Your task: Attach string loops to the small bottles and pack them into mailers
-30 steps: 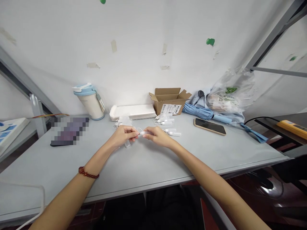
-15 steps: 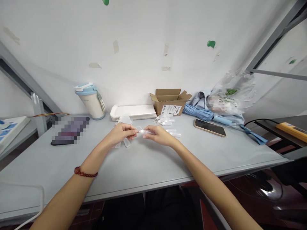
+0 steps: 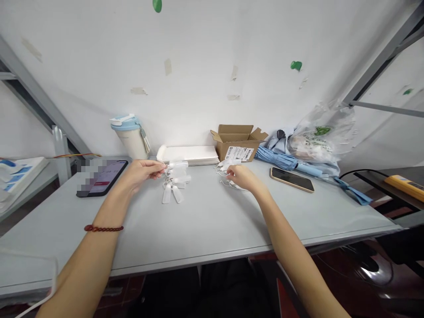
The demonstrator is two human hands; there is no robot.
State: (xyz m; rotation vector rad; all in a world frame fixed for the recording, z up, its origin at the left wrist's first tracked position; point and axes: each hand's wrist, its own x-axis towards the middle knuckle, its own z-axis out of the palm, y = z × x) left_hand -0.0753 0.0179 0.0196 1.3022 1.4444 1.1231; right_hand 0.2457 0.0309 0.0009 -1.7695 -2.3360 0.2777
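Observation:
My left hand [image 3: 142, 174] pinches its thumb and fingers at the left end of a cluster of small translucent plastic tubes [image 3: 179, 164]. It appears to grip the thin white cord of one tube. Several such tubes with white caps lie fanned out there, two of them [image 3: 177, 194] pointing towards me. My right hand [image 3: 243, 176] is over a second group of tubes [image 3: 228, 163] in front of the cardboard box. Its fingertips are pinched together among thin white cords [image 3: 226, 183]; what they hold, if anything, is hidden.
Behind the tubes stand an open cardboard box [image 3: 236, 143] and a stack of white trays [image 3: 195, 154]. A travel cup [image 3: 130, 139] and a phone [image 3: 107, 179] are at left. On the right lie another phone [image 3: 291, 179], a blue umbrella [image 3: 281, 159] and a plastic bag [image 3: 318, 137].
My hands have parted from the middle. The left moved left with a tube's cord, apparently bringing the tube to the left cluster; the right let go of that tube and moved right to the other group.

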